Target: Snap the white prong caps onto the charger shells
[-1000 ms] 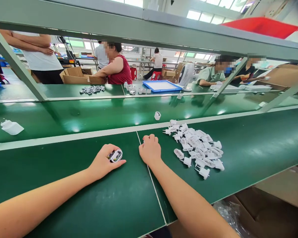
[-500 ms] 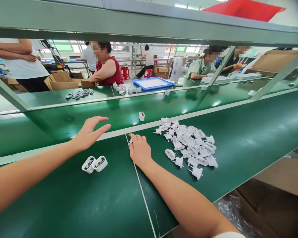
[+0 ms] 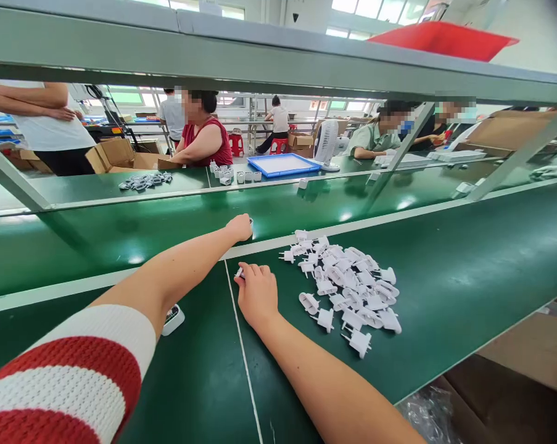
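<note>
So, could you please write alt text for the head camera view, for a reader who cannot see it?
A person's left hand reaches over a green workbench to a mostly hidden white casing, while the right hand holds a small white part. A loose pile of white plug parts lies to the right; other people sit and stand beyond.

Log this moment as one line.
left hand: at white housing over green belt | right hand: holding white plug part | plug pile: beside right hand
</note>
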Demonstrator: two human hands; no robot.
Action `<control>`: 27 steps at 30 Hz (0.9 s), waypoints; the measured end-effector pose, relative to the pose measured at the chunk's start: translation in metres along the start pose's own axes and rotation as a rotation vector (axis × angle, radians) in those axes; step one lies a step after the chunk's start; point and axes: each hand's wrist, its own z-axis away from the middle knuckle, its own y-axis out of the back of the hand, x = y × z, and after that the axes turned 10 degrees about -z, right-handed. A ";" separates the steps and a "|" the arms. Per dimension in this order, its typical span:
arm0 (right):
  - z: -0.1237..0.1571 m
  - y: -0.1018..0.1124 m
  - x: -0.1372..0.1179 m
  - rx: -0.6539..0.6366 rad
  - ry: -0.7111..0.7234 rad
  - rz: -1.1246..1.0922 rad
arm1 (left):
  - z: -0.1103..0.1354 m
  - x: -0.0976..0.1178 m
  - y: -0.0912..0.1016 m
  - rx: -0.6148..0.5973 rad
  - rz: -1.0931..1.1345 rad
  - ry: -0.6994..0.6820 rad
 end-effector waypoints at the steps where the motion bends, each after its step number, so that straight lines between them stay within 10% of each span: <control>1: 0.000 0.002 0.000 0.021 0.009 -0.008 | 0.006 -0.002 0.004 0.024 0.012 0.005; 5: 0.002 0.016 -0.004 0.151 0.145 -0.222 | 0.059 -0.025 0.029 0.180 0.098 -0.013; 10: 0.005 0.019 -0.011 0.024 0.072 -0.899 | 0.194 -0.074 0.047 0.409 0.324 -0.143; 16: 0.009 0.016 -0.022 -0.262 -0.182 -1.328 | 0.328 -0.103 -0.003 0.147 0.423 -0.156; 27: 0.029 0.027 -0.042 -0.404 -0.113 -1.155 | 0.334 -0.084 -0.081 0.219 0.543 -0.143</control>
